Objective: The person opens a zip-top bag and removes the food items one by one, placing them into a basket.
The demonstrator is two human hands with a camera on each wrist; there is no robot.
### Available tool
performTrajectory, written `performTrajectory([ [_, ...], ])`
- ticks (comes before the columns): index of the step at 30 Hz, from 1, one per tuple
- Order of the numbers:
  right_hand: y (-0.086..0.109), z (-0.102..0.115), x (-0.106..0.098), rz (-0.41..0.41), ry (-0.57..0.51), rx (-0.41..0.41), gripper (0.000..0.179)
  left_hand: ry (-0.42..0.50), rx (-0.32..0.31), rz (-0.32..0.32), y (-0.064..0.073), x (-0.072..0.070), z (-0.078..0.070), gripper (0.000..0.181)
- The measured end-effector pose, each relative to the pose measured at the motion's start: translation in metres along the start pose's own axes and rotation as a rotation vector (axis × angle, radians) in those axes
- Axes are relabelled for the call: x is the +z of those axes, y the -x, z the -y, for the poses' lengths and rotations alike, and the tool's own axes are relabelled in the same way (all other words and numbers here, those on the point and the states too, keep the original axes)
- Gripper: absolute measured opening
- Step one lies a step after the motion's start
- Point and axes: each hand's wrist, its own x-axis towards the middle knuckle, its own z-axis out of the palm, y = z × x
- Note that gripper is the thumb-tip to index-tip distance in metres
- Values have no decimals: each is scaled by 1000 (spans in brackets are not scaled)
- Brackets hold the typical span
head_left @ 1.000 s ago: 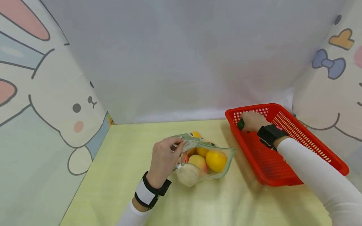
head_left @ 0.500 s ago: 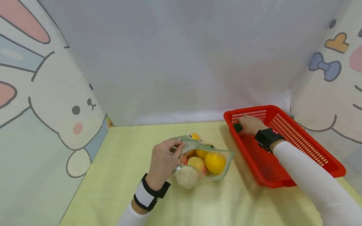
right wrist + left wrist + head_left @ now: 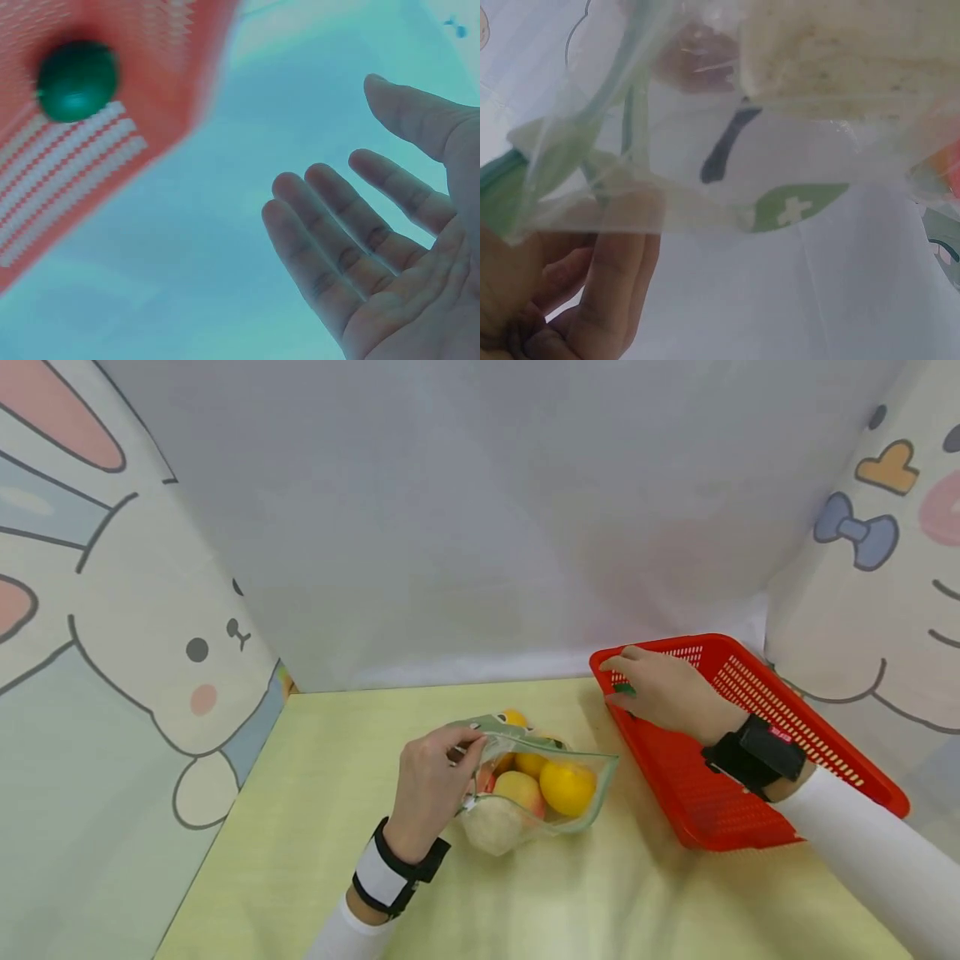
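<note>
My left hand (image 3: 433, 789) pinches the near left edge of a clear, green-trimmed zip bag (image 3: 609, 781), its mouth spread open. Through the film I see a yellow round fruit (image 3: 567, 788), a red-and-yellow apple or peach (image 3: 520, 792) and a pale beige lump (image 3: 491, 827). The left wrist view has the see-through bag over my fingers (image 3: 619, 277). Over the far left corner of the red basket (image 3: 720, 835), my right hand (image 3: 667, 689) is spread, holding nothing. Below it lies a glossy green round thing (image 3: 77, 81), mostly covered by the hand in the head view.
Pale yellow cloth (image 3: 337, 760) covers the table. Behind it stands a grey-white backdrop (image 3: 480, 527), with rabbit-printed panels (image 3: 202, 693) at the left and right. The basket stands right of the bag, with a narrow gap between them.
My right hand has uncurled from around the green thing and risen slightly, leaving it in the basket. The left hand and bag stay about where they were.
</note>
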Motion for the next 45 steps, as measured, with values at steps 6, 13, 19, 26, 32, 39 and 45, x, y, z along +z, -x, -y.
performTrajectory([
  [6,21,56,-19,-150,-57,-181,42,1,2,-3,-1,0,0,6],
  [13,36,98,2,-146,-223,-436,33,-2,9,-7,0,1,0,5],
  [19,27,115,40,-76,-73,-528,33,0,27,-11,-2,1,-1,6],
  [26,7,122,74,-20,-54,-632,28,3,32,-7,-2,0,-1,5],
  [32,11,129,86,163,-202,-590,40,0,42,-10,0,-1,0,5],
  [39,9,137,97,232,-249,-552,55,-9,33,-14,3,-2,-1,6],
  [45,11,145,102,112,-107,-603,57,-22,46,-16,2,-3,1,6],
])
